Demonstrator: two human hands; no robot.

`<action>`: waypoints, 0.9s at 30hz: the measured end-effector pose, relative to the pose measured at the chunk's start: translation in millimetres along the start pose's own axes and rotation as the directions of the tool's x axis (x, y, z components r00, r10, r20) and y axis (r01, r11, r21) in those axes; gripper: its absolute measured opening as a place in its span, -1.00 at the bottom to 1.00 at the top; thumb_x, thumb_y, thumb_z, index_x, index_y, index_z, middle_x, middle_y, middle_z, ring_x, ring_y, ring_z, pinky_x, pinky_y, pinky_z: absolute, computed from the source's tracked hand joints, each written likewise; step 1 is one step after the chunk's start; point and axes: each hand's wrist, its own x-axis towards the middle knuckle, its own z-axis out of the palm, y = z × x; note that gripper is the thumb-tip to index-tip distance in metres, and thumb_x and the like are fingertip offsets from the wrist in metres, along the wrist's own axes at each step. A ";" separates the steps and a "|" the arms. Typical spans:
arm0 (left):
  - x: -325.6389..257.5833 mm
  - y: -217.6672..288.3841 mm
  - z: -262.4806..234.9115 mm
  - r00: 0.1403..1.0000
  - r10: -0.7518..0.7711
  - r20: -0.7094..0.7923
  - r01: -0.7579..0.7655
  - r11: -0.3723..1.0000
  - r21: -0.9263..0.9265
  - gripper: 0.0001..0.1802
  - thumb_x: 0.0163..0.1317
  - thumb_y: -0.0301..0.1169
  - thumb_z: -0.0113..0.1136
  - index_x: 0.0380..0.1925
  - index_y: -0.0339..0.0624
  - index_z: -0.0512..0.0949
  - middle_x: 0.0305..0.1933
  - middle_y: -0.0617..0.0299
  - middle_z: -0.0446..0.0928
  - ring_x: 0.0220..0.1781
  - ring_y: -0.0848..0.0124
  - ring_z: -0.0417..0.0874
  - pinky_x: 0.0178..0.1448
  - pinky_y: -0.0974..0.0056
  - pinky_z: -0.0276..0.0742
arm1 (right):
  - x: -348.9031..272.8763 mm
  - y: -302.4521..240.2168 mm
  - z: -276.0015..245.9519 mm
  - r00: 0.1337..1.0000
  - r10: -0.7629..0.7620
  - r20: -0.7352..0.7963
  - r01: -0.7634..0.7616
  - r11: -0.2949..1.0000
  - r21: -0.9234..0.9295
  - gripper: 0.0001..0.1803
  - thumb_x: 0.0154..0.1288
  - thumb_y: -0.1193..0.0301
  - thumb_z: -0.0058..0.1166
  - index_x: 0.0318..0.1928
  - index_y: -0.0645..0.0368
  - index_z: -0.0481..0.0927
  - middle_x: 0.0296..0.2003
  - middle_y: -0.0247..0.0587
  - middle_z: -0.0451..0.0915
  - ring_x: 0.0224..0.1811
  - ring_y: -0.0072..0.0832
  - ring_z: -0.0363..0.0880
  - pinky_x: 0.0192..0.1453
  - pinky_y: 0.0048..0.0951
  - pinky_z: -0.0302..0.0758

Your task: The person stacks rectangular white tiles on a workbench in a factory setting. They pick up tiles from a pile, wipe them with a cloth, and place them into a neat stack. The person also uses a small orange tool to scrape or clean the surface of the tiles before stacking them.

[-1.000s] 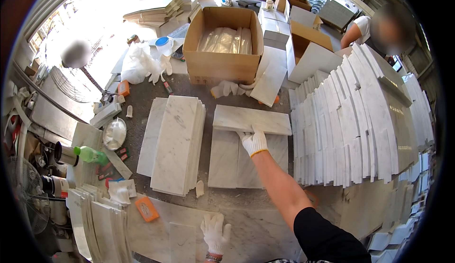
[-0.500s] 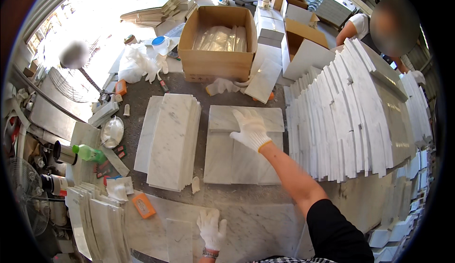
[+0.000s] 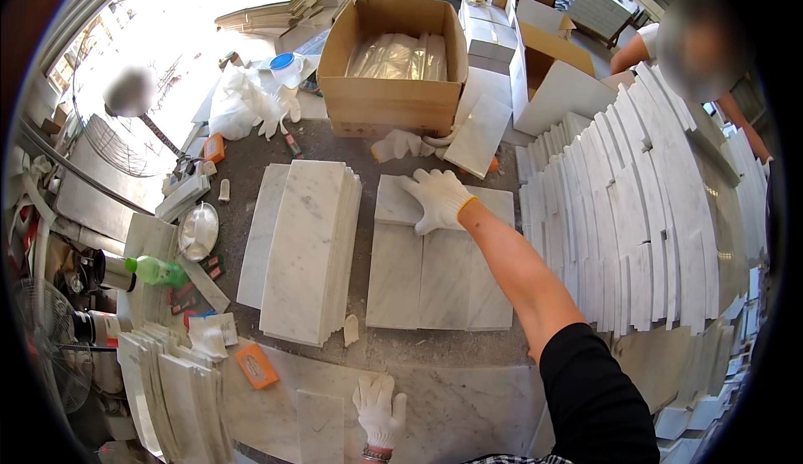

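My right hand (image 3: pixel 439 201), in a white knitted glove, lies with fingers spread on a pale marble tile (image 3: pixel 493 207) set crosswise. Below that tile, several upright marble tiles (image 3: pixel 396 280) lie side by side on the dark worktop. My left hand (image 3: pixel 381 407), also gloved, rests open on a large marble slab (image 3: pixel 468 397) near me, with nothing in it. Left of the laid-out tiles is a stack of long marble tiles (image 3: pixel 305 251).
A cardboard box (image 3: pixel 393 113) of clear plastic bags stands at the back. Rows of upright tiles (image 3: pixel 623 221) fill the right side, with a person (image 3: pixel 640 46) behind them. At left are a green bottle (image 3: pixel 155 271), a silver dish (image 3: pixel 198 232) and an orange box (image 3: pixel 256 366).
My right hand has slid toward the far left part of the crosswise tile. The left hand stays on the slab. The view has shifted slightly, and the other person's arm has moved.
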 end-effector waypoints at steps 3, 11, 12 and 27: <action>1.2 1.9 -0.3 1.000 0.018 -0.009 -0.018 1.000 0.023 -0.53 0.22 -0.27 0.36 0.11 -0.20 0.58 0.11 0.04 0.61 0.25 -0.12 0.49 0.37 -0.20 0.30 | -2.1 1.1 -0.3 0.999 -0.025 0.022 0.025 1.000 0.001 0.04 -0.11 0.05 0.45 0.50 -0.15 0.43 0.20 -0.03 0.54 0.18 -0.01 0.56 0.17 -0.06 0.49; 9.6 24.4 -9.6 0.999 -0.037 0.008 0.037 0.999 0.025 -0.56 0.24 -0.36 0.32 0.10 -0.24 0.57 0.12 -0.03 0.59 0.24 -0.16 0.49 0.38 -0.24 0.30 | -74.7 -39.9 39.2 0.941 0.150 -0.303 -0.159 0.987 -0.005 -0.02 0.15 -0.02 0.37 0.55 -0.05 0.33 0.54 0.05 0.29 0.57 0.14 0.18 0.44 0.33 0.28; 9.9 28.4 -10.7 0.997 0.052 -0.060 -0.050 0.998 0.041 -0.57 0.24 -0.37 0.31 0.10 -0.24 0.57 0.12 -0.05 0.58 0.23 -0.16 0.49 0.37 -0.24 0.31 | -104.0 -54.2 49.6 0.939 0.090 -0.331 -0.076 0.996 0.056 -0.04 0.18 -0.03 0.36 0.54 0.00 0.34 0.54 0.05 0.27 0.60 0.15 0.15 0.48 0.37 0.22; -14.9 98.0 -24.6 0.995 0.067 -0.073 -0.062 0.995 0.075 -0.53 0.43 -0.36 0.28 0.27 -0.33 0.56 0.33 -0.12 0.57 0.43 -0.08 0.49 0.57 -0.10 0.28 | -640.0 -177.6 119.7 0.296 0.921 0.252 -0.900 0.181 0.397 0.14 0.14 -0.26 0.34 0.56 0.16 0.30 0.54 0.31 0.21 0.62 0.29 0.08 0.60 0.18 0.22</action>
